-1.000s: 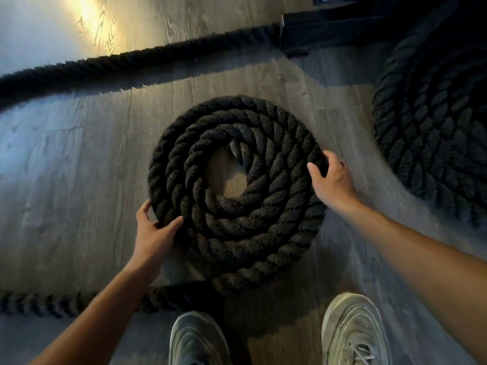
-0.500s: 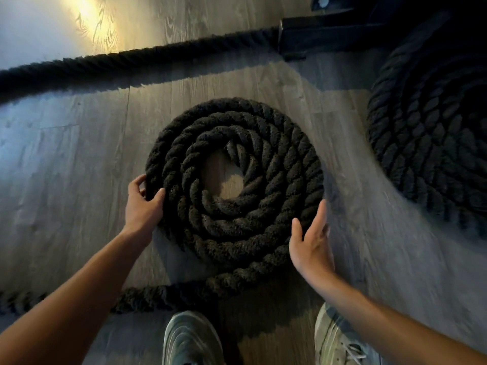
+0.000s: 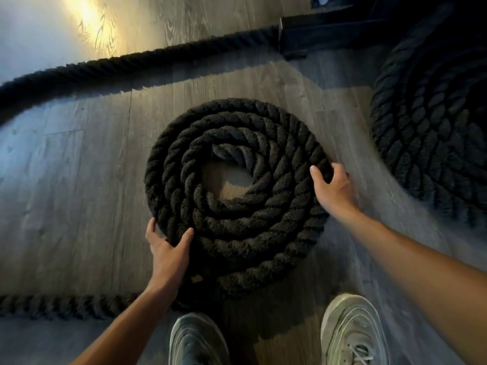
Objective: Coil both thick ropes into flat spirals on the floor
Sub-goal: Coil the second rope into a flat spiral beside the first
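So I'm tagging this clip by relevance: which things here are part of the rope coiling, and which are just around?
Part of the job:
- centre spiral
- its loose tail
- finished coil
- left hand, right hand, both on the spiral's rim

Just around:
- dark metal base
- grey shoes
- wood floor

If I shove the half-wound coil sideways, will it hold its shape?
Probably not fully: the rope coil has a loose, open centre. It looks heavy and rough, so likely drags on the wood floor. Both hands, left hand and right hand, grip its rim.
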Tool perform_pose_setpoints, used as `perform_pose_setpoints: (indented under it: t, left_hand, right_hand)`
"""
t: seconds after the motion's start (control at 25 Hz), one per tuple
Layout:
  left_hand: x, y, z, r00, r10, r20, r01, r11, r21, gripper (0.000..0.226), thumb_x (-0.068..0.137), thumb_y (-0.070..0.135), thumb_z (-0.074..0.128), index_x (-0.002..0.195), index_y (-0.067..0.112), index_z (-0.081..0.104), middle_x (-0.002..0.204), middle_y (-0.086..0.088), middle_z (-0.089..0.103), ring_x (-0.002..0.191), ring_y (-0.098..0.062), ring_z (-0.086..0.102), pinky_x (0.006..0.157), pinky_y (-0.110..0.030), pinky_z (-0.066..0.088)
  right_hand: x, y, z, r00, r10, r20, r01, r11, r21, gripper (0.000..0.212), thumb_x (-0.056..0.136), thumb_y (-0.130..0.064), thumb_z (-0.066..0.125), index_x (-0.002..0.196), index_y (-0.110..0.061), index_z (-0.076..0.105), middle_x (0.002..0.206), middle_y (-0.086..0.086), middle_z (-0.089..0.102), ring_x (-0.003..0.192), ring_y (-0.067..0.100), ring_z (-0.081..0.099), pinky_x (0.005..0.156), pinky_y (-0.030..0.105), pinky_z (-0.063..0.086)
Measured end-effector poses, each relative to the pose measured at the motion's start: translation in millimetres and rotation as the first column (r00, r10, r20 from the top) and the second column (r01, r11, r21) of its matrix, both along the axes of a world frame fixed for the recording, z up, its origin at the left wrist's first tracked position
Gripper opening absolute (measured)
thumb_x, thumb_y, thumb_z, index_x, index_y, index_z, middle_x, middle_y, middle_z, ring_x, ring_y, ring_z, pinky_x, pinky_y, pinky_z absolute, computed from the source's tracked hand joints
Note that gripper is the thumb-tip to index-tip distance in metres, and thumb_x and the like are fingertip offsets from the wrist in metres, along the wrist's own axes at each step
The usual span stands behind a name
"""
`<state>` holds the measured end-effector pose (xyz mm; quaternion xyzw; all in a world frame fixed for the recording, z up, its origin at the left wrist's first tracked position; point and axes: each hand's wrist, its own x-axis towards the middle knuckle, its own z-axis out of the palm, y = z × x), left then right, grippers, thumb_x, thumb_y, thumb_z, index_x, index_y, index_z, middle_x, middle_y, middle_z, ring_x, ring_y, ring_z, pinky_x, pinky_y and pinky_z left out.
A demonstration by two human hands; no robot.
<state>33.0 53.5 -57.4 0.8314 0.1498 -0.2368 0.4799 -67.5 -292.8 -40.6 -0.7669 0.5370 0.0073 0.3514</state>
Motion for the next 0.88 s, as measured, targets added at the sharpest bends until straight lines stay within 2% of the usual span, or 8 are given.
perform_pose_setpoints:
  t: [0.12, 0.24, 0.32, 0.36, 0.48, 0.6, 0.72, 0.88]
  left_hand:
    - [17, -7, 4, 0.997, 0.028, 0.073, -0.031, 0.999, 0.038, 0.083, 0.088, 0.04, 0.074, 0.154, 0.037, 0.023, 0.149, -0.01, 0.033, 0.123, -0.022, 0.049, 0.11, -0.043, 0.042]
    - [66, -8, 6, 0.984, 0.062, 0.168, -0.078, 0.993, 0.088, 0.072, 0.091, 0.046, 0.067, 0.152, 0.03, 0.033, 0.141, -0.01, 0.04, 0.118, -0.019, 0.047, 0.108, -0.035, 0.039]
    - [84, -11, 10, 0.983, 0.031, 0.183, -0.047, 0.996, 0.082, 0.07, 0.088, 0.05, 0.064, 0.15, 0.034, 0.035, 0.141, -0.011, 0.047, 0.121, -0.024, 0.054, 0.11, -0.045, 0.044]
    - [84, -12, 10, 0.983, 0.006, 0.182, -0.022, 0.996, 0.087, 0.067, 0.09, 0.047, 0.063, 0.149, 0.037, 0.034, 0.141, -0.011, 0.049, 0.124, -0.026, 0.055, 0.109, -0.048, 0.045]
    - [76, -11, 2, 0.978, -0.042, 0.205, 0.017, 0.992, 0.124, 0.066, 0.091, 0.041, 0.06, 0.149, 0.043, 0.029, 0.143, -0.014, 0.049, 0.13, -0.031, 0.052, 0.112, -0.053, 0.042]
    - [61, -5, 2, 0.992, 0.003, 0.125, -0.009, 0.999, 0.049, 0.078, 0.088, 0.044, 0.065, 0.146, 0.057, 0.014, 0.147, -0.018, 0.043, 0.13, -0.033, 0.052, 0.107, -0.055, 0.046]
    - [35, 6, 0, 0.998, 0.034, 0.055, -0.036, 0.998, 0.042, 0.091, 0.074, 0.059, 0.072, 0.139, 0.068, 0.009, 0.149, -0.018, 0.043, 0.127, -0.033, 0.055, 0.105, -0.057, 0.047]
    - [-5, 8, -7, 0.997, 0.07, -0.015, -0.07, 0.997, -0.011, 0.087, 0.08, 0.055, 0.074, 0.142, 0.064, 0.013, 0.141, -0.012, 0.055, 0.12, -0.029, 0.062, 0.103, -0.055, 0.05]
  right_hand:
    - [-21, 40, 5, 0.999, -0.005, 0.041, 0.007, 0.998, -0.055, 0.063, 0.098, -0.052, 0.039, 0.152, -0.022, 0.024, 0.151, 0.02, 0.031, 0.124, 0.041, 0.048, 0.094, 0.046, 0.042]
    - [-50, 87, 9, 0.992, -0.083, 0.098, 0.075, 0.994, 0.085, 0.068, 0.1, -0.047, 0.039, 0.156, -0.032, 0.003, 0.16, 0.021, 0.01, 0.14, 0.043, 0.031, 0.101, 0.051, 0.039]
    - [-59, 108, 11, 0.989, -0.112, 0.091, 0.095, 0.979, 0.178, 0.073, 0.101, -0.044, 0.04, 0.155, -0.037, -0.009, 0.163, 0.019, 0.0, 0.148, 0.039, 0.014, 0.107, 0.051, 0.034]
    - [-61, 114, 12, 0.989, -0.112, 0.093, 0.094, 0.978, 0.188, 0.075, 0.101, -0.044, 0.04, 0.154, -0.037, -0.012, 0.163, 0.019, 0.0, 0.148, 0.039, 0.014, 0.106, 0.05, 0.034]
    - [-60, 109, 14, 0.985, -0.101, 0.141, 0.079, 0.985, 0.154, 0.076, 0.1, -0.042, 0.045, 0.156, -0.036, -0.007, 0.162, 0.018, 0.008, 0.145, 0.037, 0.025, 0.108, 0.045, 0.033]
    - [-54, 80, 12, 0.979, -0.114, 0.17, 0.083, 0.98, 0.183, 0.076, 0.097, -0.043, 0.052, 0.156, -0.039, 0.003, 0.163, 0.016, 0.01, 0.147, 0.033, 0.02, 0.114, 0.043, 0.024]
    - [-37, 41, 7, 0.989, -0.05, 0.138, 0.03, 0.99, 0.139, 0.073, 0.095, -0.045, 0.053, 0.154, -0.043, 0.011, 0.162, 0.018, 0.016, 0.148, 0.032, 0.019, 0.114, 0.045, 0.023]
    - [-14, 4, 1, 0.985, -0.037, 0.168, 0.016, 0.992, 0.127, 0.07, 0.091, -0.047, 0.057, 0.153, -0.037, 0.025, 0.158, 0.012, 0.03, 0.145, 0.029, 0.028, 0.113, 0.046, 0.031]
